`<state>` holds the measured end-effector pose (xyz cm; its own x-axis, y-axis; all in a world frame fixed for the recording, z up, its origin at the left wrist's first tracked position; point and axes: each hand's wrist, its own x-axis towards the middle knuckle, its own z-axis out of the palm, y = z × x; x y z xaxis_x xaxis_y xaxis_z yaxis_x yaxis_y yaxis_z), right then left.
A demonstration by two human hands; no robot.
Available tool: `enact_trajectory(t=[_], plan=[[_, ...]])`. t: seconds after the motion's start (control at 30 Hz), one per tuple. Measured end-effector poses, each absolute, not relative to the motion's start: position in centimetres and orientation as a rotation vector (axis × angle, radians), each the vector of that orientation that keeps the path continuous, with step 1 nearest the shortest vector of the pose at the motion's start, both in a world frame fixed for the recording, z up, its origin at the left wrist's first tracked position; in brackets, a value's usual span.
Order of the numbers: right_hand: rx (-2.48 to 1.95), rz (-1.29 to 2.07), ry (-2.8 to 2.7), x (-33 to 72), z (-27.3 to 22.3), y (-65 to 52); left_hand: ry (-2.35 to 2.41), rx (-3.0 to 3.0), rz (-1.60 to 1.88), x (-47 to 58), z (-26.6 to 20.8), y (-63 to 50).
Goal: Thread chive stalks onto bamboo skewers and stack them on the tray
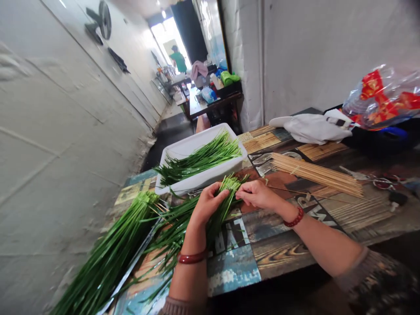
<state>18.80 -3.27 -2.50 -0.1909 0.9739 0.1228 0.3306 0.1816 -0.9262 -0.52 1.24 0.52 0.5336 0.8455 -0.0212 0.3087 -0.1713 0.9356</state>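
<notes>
My left hand (210, 202) is closed around a bunch of garlic chives (231, 186), its pale cut ends pointing away from me and its dark leaves trailing left over the table. Close against those pale ends, my right hand (257, 194) is closed in a pinch. A thin bamboo skewer (305, 192) runs out to the right from behind it; the part at the fingers is hidden. A larger pile of chives (121, 245) lies at the left, with skewer ends (162, 207) showing beside its top. More chives (203, 157) fill a white plastic tub (193, 143).
A bundle of bamboo skewers (318, 175) lies on the patterned table (282, 253), with scissors (382, 180) to its right. Behind are a white cloth item (311, 127) and a red-and-clear plastic bag (377, 96). Walls flank the room. A person (178, 59) stands far off by the doorway.
</notes>
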Motion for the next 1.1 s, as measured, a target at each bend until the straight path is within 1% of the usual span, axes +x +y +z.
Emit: enact_trajectory(t=[0.13,0.3,0.5,0.67,0.83,1.1], plan=[[-1.207,0.939,-1.711,18.9,-1.5,-4.0,0.981,1.753,0.503,-0.5,2.2,2.1],[-1.177,0.821,-1.693,18.3,-0.8,-5.1,0.901,1.639,0.333,-0.6,3.8,2.4],[-1.191,0.824,-1.485,17.4,-1.1,-5.4,0.897,1.53,0.359,-1.0,5.8,1.1],[-1.174,0.879,-1.412,17.1,-1.3,-6.6,0.876,1.415,0.446,-0.2,5.2,0.3],[-1.228,0.843,-1.328,16.3,-1.5,-7.7,0.87,1.341,0.452,0.5,3.9,0.1],[-1.174,1.0,-1.235,15.4,-2.4,-7.6,0.854,1.392,0.436,0.2,3.6,-0.3]])
